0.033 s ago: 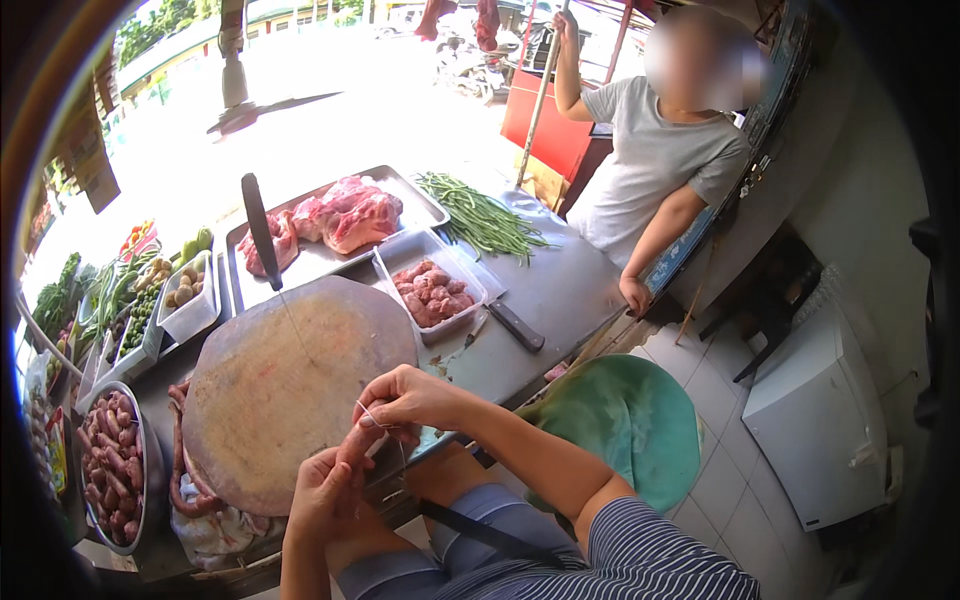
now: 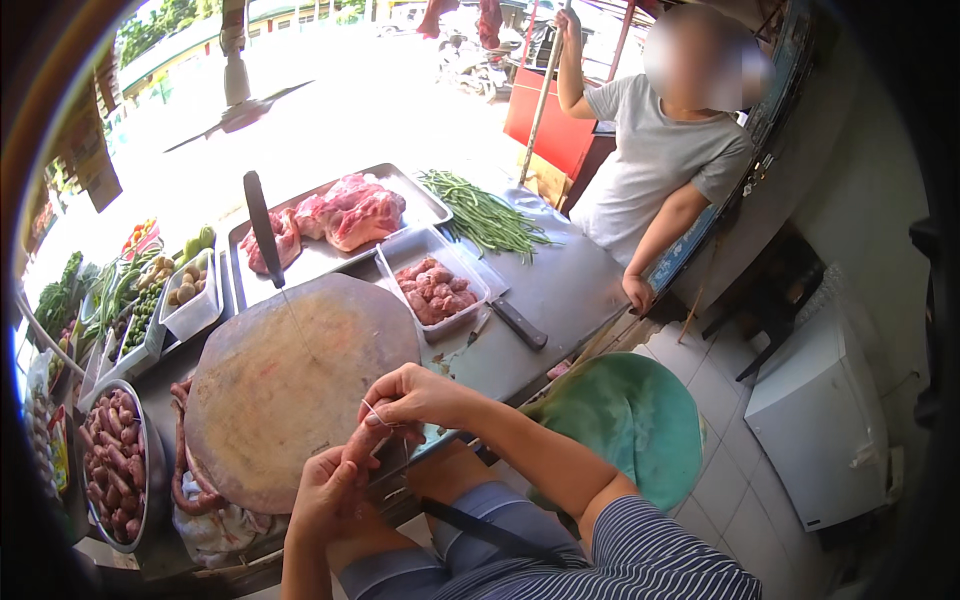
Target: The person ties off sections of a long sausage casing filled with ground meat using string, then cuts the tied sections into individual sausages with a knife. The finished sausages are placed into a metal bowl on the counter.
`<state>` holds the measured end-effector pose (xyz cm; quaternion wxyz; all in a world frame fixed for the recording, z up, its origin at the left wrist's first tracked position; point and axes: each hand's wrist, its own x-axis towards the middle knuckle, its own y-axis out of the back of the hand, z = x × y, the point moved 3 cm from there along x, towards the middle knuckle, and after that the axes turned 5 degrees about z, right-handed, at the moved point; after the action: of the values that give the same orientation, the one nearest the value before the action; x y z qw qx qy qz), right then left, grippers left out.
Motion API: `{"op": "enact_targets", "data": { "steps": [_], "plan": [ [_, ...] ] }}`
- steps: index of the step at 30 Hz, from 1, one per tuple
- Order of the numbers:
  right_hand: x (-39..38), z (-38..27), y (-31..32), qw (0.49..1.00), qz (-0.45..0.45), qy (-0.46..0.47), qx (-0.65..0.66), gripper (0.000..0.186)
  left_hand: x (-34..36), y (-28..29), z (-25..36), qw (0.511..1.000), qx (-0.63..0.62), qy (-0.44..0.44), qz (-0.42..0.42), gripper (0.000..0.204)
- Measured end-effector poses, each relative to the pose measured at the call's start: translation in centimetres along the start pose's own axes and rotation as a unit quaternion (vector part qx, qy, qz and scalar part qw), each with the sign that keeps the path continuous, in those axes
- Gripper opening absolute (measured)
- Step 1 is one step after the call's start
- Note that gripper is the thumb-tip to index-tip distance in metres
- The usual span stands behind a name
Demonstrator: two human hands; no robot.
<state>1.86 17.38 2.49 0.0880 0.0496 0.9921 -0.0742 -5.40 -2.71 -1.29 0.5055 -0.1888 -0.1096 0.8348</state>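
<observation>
My left hand (image 2: 330, 478) is closed round the lower part of a raw pink sausage (image 2: 360, 444), just beyond the near edge of the round wooden chopping board (image 2: 290, 385). My right hand (image 2: 405, 400) pinches a thin white string (image 2: 371, 410) at the sausage's upper end. A knife (image 2: 257, 222) stands upright in the board. Left of the board, a metal bowl (image 2: 151, 465) holds several linked sausages (image 2: 112, 458), and a longer sausage coil (image 2: 188, 480) lies beside the board on a cloth.
Behind are a meat tray (image 2: 430, 200), minced-meat container (image 2: 388, 262), flat knife (image 2: 520, 325), long beans (image 2: 480, 210) and vegetable containers (image 2: 192, 318). A person (image 2: 630, 160) stands at right, hand on the counter edge. A green tub (image 2: 640, 420) and white appliance (image 2: 820, 430) sit right of me.
</observation>
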Motion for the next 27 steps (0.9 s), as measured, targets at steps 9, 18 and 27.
{"op": "enact_targets", "data": {
  "steps": [9,18,27],
  "plan": [
    [-3.5,-2.9,0.4,0.993,-0.096,0.022,-0.062,0.040,-0.7,-1.9,1.0,0.999,-0.031,0.021,0.008,0.051],
    [-6.6,-7.2,-3.9,0.897,-0.055,0.368,-0.236,0.047,-1.0,-5.2,1.7,0.974,-0.206,0.008,-0.089,0.048],
    [-5.2,-4.9,-2.1,0.929,-0.012,0.278,-0.246,0.042,-1.3,-5.5,1.2,0.958,-0.264,0.079,-0.074,0.040]
  ]
}}
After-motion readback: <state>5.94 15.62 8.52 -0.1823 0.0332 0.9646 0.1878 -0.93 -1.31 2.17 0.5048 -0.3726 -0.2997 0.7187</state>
